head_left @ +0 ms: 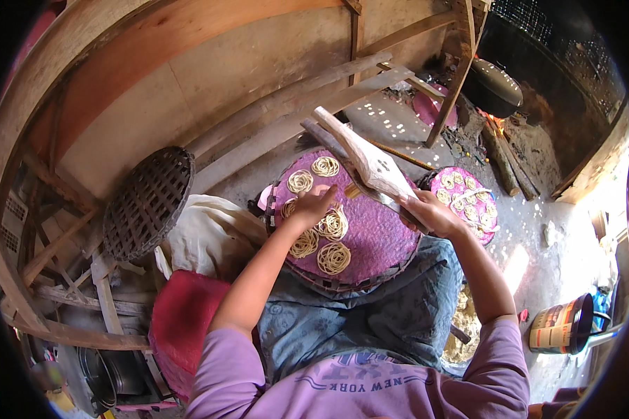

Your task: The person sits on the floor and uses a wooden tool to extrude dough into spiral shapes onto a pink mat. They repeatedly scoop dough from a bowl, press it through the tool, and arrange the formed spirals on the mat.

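Observation:
My right hand (432,213) is wrapped around the near end of a wooden hand press (377,164), made of a pale upper arm and a darker lower arm, slanting up to the far left. A brassy part (353,190) shows beneath it. Under the press, across my lap, lies a round tray (381,241) covered in purple cloth. Coiled dough strands (334,258) sit in several spirals over its left side. My left hand (314,206) hovers among these coils with its fingers apart, seemingly holding nothing; part of it hides a coil (332,222).
A smaller purple tray (472,216) of coils sits to the right. Beyond it, wood burns (500,136) under a dark pot (493,87). A woven basket lid (150,202) and red cushioned seat (185,325) are left; a bucket (560,325) lies right.

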The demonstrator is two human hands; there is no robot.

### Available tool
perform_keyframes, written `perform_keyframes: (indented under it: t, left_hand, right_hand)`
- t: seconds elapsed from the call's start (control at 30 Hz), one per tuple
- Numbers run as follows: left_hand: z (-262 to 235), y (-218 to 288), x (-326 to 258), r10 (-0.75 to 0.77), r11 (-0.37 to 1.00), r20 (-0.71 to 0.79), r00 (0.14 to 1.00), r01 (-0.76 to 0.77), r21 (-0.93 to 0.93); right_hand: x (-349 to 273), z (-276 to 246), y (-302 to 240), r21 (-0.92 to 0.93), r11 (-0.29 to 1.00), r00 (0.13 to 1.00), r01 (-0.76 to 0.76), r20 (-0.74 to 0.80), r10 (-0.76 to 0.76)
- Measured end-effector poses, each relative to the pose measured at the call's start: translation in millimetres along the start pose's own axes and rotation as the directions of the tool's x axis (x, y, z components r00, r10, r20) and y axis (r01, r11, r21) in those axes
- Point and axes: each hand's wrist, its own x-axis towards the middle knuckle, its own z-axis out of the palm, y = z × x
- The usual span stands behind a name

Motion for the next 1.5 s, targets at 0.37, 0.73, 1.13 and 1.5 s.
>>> perform_keyframes:
  t: [0.37,0.73,1.13,1.5]
  left_hand:
    - [0,-21,-41,0.595,0.755,-0.256,0.762,-0.421,0.503]
    - [-9,-13,-28,0.52,0.806,-0.328,0.788,-0.326,0.494]
    - [-10,-6,-71,0.412,0.892,-0.312,0.856,-0.307,0.332]
    - [-5,-13,-83,0.326,0.885,-0.269,0.906,-0.192,0.424]
  right_hand:
    - [-25,10,60,0.338,0.875,0.913,0.347,-0.335,-0.233]
    - [-37,-3,86,0.546,0.703,0.89,0.456,-0.298,-0.346]
    - [-44,-15,103,0.489,0.754,0.899,0.438,-0.256,-0.356]
    - [-47,-13,106,0.464,0.76,0.89,0.454,-0.282,-0.36]
